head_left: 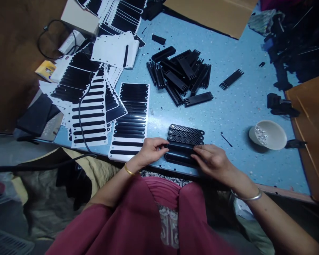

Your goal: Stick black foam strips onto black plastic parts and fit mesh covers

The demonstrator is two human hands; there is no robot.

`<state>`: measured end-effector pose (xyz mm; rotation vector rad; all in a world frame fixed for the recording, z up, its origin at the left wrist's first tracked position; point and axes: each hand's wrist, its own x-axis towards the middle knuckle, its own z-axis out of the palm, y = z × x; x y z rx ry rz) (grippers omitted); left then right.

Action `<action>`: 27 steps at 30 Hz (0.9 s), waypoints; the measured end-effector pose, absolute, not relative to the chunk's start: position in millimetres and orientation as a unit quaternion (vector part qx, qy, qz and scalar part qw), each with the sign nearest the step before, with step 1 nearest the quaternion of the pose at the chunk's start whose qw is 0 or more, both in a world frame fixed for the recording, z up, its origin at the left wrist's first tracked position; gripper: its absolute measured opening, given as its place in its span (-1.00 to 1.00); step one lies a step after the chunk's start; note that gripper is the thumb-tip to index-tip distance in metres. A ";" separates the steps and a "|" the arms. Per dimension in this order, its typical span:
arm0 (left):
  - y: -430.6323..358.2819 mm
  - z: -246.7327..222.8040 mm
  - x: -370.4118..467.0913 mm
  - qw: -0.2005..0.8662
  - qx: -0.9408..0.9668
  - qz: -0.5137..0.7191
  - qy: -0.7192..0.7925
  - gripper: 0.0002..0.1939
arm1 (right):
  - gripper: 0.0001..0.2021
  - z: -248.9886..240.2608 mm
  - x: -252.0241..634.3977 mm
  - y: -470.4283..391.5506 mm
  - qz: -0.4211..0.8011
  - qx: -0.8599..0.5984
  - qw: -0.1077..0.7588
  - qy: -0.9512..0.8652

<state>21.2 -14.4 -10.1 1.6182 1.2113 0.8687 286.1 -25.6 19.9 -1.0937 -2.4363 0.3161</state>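
Both of my hands are at a short row of black bars near the table's front edge. My left hand (153,150) pinches the left end of a smooth black bar (180,148). At the same bar's right end, my right hand (211,157) has its fingers closed. Just behind it lie several black bars with a textured top (186,135) and small round ends. Another smooth bar (179,158) lies in front, its right end partly hidden by my right hand. Left of my left hand is a white sheet of black strips (133,117).
Farther back is a heap of black plastic parts (183,72). On the right stands a white bowl (278,136) of small metal pieces. More strip sheets (89,117) and a black cable (81,122) cover the left side. A cardboard piece (212,14) lies at the back.
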 end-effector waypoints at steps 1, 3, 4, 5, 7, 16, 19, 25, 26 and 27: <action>-14.3 -10.0 21.2 0.454 0.655 0.350 0.492 -0.82 | -0.81 19.6 285.9 -25.7 0.115 -0.399 0.219 -0.883; -14.2 -9.6 21.2 0.456 0.655 0.347 0.494 -0.83 | -0.81 18.8 285.6 -25.7 0.118 -0.406 0.211 -0.881; -14.2 -9.2 21.2 0.457 0.654 0.346 0.494 -0.83 | -0.81 18.4 285.4 -25.6 0.120 -0.408 0.209 -0.881; -14.1 -8.9 21.1 0.458 0.654 0.346 0.494 -0.82 | -0.81 18.1 285.2 -25.4 0.121 -0.409 0.208 -0.880; -14.1 -8.1 21.0 0.459 0.653 0.346 0.493 -0.82 | -0.81 18.0 284.6 -24.8 0.117 -0.411 0.204 -0.881; -13.6 -6.7 21.0 0.461 0.654 0.343 0.492 -0.83 | -0.77 20.3 283.8 -22.9 0.090 -0.403 0.165 -0.895; -13.2 -4.8 20.8 0.460 0.657 0.340 0.491 -0.84 | -0.77 20.9 283.8 -22.8 0.093 -0.404 0.161 -0.896; -10.3 -1.2 23.0 0.449 0.658 0.340 0.500 -0.80 | -0.78 25.2 281.7 -20.7 0.079 -0.380 0.140 -0.911; -9.7 -1.6 23.7 0.449 0.656 0.335 0.505 -0.80 | -0.77 25.9 281.3 -20.4 0.077 -0.379 0.137 -0.912; -9.2 -2.3 24.2 0.449 0.655 0.329 0.511 -0.81 | -0.77 26.5 281.1 -20.2 0.077 -0.379 0.136 -0.912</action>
